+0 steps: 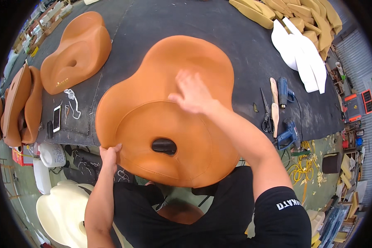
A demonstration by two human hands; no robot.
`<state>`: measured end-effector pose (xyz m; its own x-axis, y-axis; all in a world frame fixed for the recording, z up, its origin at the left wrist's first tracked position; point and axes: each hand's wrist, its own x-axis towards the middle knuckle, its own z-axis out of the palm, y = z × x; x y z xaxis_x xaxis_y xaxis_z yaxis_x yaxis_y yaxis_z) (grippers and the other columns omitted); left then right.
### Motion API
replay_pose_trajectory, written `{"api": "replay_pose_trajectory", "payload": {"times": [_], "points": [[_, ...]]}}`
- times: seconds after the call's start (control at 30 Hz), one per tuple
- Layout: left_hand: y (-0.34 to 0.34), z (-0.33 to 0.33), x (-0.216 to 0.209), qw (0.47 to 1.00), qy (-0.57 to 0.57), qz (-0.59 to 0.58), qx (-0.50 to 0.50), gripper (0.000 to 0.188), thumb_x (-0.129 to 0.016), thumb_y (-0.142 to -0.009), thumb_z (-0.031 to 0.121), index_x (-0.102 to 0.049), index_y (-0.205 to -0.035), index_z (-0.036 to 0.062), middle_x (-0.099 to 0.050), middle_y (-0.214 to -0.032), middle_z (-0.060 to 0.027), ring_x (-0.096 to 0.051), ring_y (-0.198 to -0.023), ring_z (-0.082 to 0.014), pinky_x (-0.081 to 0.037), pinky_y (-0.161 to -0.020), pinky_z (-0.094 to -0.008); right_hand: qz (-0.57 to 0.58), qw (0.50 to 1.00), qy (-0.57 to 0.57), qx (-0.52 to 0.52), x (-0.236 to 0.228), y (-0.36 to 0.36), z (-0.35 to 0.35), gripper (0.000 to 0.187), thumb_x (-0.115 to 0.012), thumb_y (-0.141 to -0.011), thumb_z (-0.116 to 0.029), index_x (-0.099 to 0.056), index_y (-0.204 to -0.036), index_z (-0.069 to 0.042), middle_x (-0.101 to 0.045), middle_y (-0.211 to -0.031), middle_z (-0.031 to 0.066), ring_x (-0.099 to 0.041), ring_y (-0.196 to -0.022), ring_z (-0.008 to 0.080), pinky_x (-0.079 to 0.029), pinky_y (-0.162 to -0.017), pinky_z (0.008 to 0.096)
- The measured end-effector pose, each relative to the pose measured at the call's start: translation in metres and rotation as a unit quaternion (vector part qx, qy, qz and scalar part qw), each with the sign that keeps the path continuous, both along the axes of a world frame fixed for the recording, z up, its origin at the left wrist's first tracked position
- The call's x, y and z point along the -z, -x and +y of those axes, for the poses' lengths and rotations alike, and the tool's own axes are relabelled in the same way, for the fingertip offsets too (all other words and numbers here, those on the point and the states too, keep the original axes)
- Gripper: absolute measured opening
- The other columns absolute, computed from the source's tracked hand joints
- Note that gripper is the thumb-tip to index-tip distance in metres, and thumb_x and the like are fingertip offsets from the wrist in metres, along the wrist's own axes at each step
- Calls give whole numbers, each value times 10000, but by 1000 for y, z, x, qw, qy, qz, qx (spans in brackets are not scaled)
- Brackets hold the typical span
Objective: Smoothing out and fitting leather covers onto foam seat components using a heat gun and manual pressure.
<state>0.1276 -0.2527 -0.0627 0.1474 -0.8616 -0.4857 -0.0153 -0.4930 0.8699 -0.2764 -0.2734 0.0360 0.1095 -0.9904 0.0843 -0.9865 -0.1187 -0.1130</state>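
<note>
A large tan-orange leather-covered seat cushion lies in front of me, its near edge jutting past the table toward my lap. An oval hole pierces its lower middle, and stitched seams curve around the seat hollow. At the near left rim, my left hand grips the cushion with the thumb on top; the other fingers are mostly hidden beneath. Over the middle of the cushion, my right hand is stretched out with fingers apart, slightly blurred. Whether its palm touches the leather is hard to tell.
Another tan cushion and a stack of covers sit left, near a phone. Scissors, two heat guns and white foam pieces lie right on the black table. Yellow foam is piled far right.
</note>
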Motion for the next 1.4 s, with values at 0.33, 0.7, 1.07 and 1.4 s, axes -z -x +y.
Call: {"api": "replay_pose_trajectory", "payload": {"times": [0.33,0.7,1.07,1.4], "points": [[-5,1,7,1000,5,-4,8,610,-835,-806,8,-472,-1295,-23,-649,-1255,-170,-658,-1121,-286,-512,-1006,-408,-90,976,26,-198,38,-46,34,749,-546,-1034,-549,-536,-1449,75,-512,-1548,237,-443,-1485,350,-275,-1256,576],[1,1,0,1000,-11,-4,-21,582,-827,-817,5,-482,-1286,-2,-655,-1236,-148,-663,-1104,-270,-521,-996,-400,27,964,-21,-264,12,32,-22,902,-562,-1010,-573,-282,-1623,27,-266,-1710,202,-226,-1599,357,-188,-1293,547],[7,-1,-6,998,-37,-27,-32,642,-803,-855,-53,-474,-1399,32,-619,-1317,-96,-602,-1208,-226,-480,-1062,-355,33,984,-104,-140,14,69,-49,914,-535,-1029,-564,-237,-1622,65,-178,-1720,263,-159,-1604,418,-117,-1307,539],[14,39,13,992,-89,53,-73,656,-801,-954,146,-418,-1476,41,-564,-1437,-114,-562,-1294,-230,-439,-1124,-377,-223,944,-181,-163,-1,9,32,839,-671,-978,-499,-398,-1572,26,-291,-1699,215,-268,-1580,399,-293,-1250,573]]}}
